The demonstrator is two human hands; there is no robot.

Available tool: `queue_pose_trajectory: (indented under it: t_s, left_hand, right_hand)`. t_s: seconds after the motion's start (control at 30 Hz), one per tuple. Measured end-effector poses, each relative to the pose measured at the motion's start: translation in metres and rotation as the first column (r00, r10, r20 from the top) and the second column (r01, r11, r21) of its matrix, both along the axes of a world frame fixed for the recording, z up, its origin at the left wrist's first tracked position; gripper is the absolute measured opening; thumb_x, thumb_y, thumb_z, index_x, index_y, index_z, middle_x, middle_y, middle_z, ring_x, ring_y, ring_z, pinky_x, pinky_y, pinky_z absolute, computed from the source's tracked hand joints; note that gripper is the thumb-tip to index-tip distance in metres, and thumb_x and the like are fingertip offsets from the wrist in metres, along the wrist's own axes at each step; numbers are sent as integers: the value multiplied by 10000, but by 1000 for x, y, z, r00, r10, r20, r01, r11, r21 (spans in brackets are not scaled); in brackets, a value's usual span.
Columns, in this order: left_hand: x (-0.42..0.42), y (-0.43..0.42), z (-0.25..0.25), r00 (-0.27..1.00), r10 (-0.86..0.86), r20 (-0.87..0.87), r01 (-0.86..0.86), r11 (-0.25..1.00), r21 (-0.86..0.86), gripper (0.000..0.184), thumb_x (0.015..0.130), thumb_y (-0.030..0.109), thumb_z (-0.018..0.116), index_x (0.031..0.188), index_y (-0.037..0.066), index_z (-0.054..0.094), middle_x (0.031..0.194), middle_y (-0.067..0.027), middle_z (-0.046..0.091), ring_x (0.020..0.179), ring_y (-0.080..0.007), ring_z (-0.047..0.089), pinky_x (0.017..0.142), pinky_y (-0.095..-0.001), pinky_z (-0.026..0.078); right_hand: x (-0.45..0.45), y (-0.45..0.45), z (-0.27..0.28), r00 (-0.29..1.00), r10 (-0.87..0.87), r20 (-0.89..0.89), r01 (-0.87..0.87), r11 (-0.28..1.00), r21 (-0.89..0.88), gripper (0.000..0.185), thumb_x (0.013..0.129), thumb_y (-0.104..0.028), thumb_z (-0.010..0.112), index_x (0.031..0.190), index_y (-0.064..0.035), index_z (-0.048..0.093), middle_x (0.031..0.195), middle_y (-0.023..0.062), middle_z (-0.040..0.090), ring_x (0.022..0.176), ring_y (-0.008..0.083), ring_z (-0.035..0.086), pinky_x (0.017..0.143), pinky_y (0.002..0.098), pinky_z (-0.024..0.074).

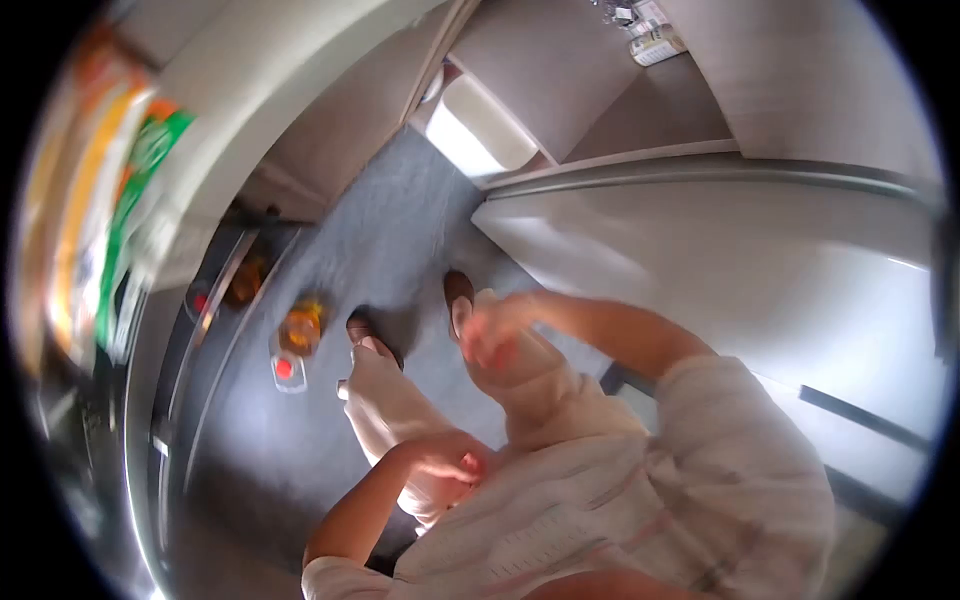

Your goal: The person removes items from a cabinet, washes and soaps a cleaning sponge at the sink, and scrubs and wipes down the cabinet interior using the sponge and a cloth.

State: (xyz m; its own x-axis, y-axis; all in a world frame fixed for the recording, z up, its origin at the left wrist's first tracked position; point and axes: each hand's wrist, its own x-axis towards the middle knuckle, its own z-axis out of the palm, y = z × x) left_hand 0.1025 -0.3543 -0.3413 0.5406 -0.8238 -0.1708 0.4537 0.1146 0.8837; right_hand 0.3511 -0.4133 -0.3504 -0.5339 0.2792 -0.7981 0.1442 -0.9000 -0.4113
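Nearest, at the lower centre, the left hand (450,458) lies by the thigh of the pale trousers (385,410), its fingers bent inward. Nothing shows in them, but how far they part I cannot tell. The right hand (497,330) is over the other leg near the frame's centre, too blurred to judge its fingers' spread or any hold. Beyond, on the floor (390,215), the red-capped bottle (300,330) lies up and left of the left hand's fingers, well apart. Its long axis slants, cap end toward the lower left, yellow end toward the upper right. The left hand looks slightly nearer.
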Motion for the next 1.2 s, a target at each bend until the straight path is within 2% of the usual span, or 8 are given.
queue_pose_trajectory:
  t_s: [0.1,0.2,0.43,0.63,0.7,0.73,1.0,1.2]
  left_hand:
    - [84,35,-54,954,183,235,-265,884,386,138,717,138,579,832,65,602,737,-89,571,703,-236,553,687,-316,442]
    - [190,95,-92,844,309,438,-530,601,598,165,724,153,605,874,86,621,887,-121,606,815,-299,584,725,-379,463]
    - [382,176,-93,153,364,919,-979,185,89,256,673,11,603,925,53,615,1001,-146,576,959,-313,547,839,-365,451]
    - [487,176,-64,171,-56,984,-985,-27,169,387,810,246,511,1177,123,523,1268,-144,431,1205,-316,358,1002,-400,295]
    - [505,166,-86,161,-209,965,-975,-182,124,442,840,343,438,1230,138,482,1328,-146,367,1261,-318,284,1042,-423,220]
    - [503,161,-68,317,-182,931,-938,-207,279,502,871,424,357,1316,195,398,1404,-94,296,1307,-277,227,1061,-404,160]
    - [463,155,-40,103,-184,977,-976,-207,64,414,851,325,447,1241,193,487,1339,-88,391,1261,-291,305,1033,-420,229]
    - [474,164,-62,69,-136,988,-988,-149,49,361,815,274,513,1151,150,556,1294,-108,433,1233,-303,341,1009,-432,267]
  right_hand:
    - [101,95,-52,884,-455,108,394,849,353,238,839,-273,561,853,-36,536,677,76,601,586,169,614,489,284,493]
    - [219,166,-67,494,-868,-45,738,392,549,160,848,-206,567,760,-72,563,593,48,566,470,130,526,458,272,450]
    - [391,184,-43,-123,-988,91,488,20,873,144,806,-122,564,948,-96,567,705,75,620,530,187,600,473,345,512]
    - [498,165,-17,-651,-608,454,-190,711,677,354,769,-237,525,1095,-104,555,1066,157,593,970,273,594,774,436,498]
    - [537,165,-12,-733,-371,571,-16,847,531,337,768,-168,502,1096,-128,569,1141,86,571,1084,240,533,915,328,418]
    - [560,150,-3,-733,-361,577,-57,877,476,346,772,-211,507,1091,-95,571,1145,122,562,1086,245,531,890,361,438]
    - [612,107,68,-772,-331,543,-103,908,406,761,765,-355,575,1375,-127,182,1415,70,246,1273,290,289,1001,563,259]
    - [613,103,14,-655,-328,681,-59,921,386,853,663,-246,668,1362,-54,218,1267,181,452,1198,301,421,996,331,345]
